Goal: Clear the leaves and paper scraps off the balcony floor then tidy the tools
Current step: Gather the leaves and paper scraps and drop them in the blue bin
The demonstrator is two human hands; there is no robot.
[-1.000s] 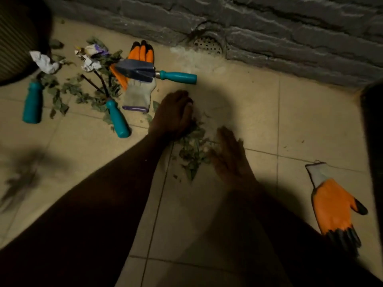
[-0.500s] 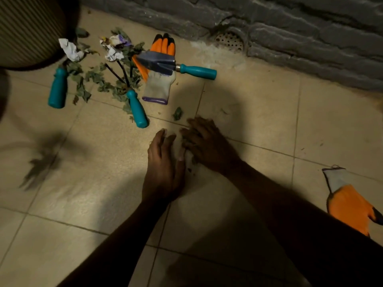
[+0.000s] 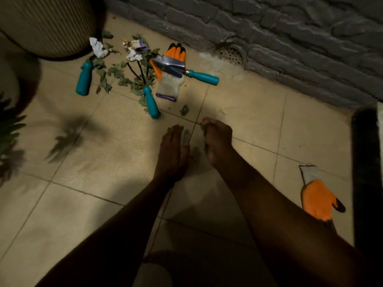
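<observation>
My left hand (image 3: 174, 150) stands on its edge on the tiled floor, fingers straight, with a pale scrap (image 3: 186, 135) against its palm. Just to its right, my right hand (image 3: 217, 139) has its fingers curled round a clump of leaves (image 3: 204, 129) that peeks out on its left side. Farther back lie loose leaves (image 3: 122, 76) and crumpled paper scraps (image 3: 98, 47) among the tools: a trowel (image 3: 172, 66), a hand rake with a teal handle (image 3: 151, 104) and another teal-handled tool (image 3: 84, 79). A single leaf (image 3: 184, 109) lies ahead of my hands.
An orange and white glove (image 3: 170, 85) lies under the trowel; its mate (image 3: 319, 199) lies at the right. A ribbed pot (image 3: 47, 23) stands top left, a plant (image 3: 8, 129) at the left edge, a dark post (image 3: 364, 162) at the right. A grey brick wall with a drain (image 3: 231, 54) runs along the back.
The leaf pile that lay between my hands has been swept together. My hands have closed in side by side, and my right fingers have curled round the leaves.
</observation>
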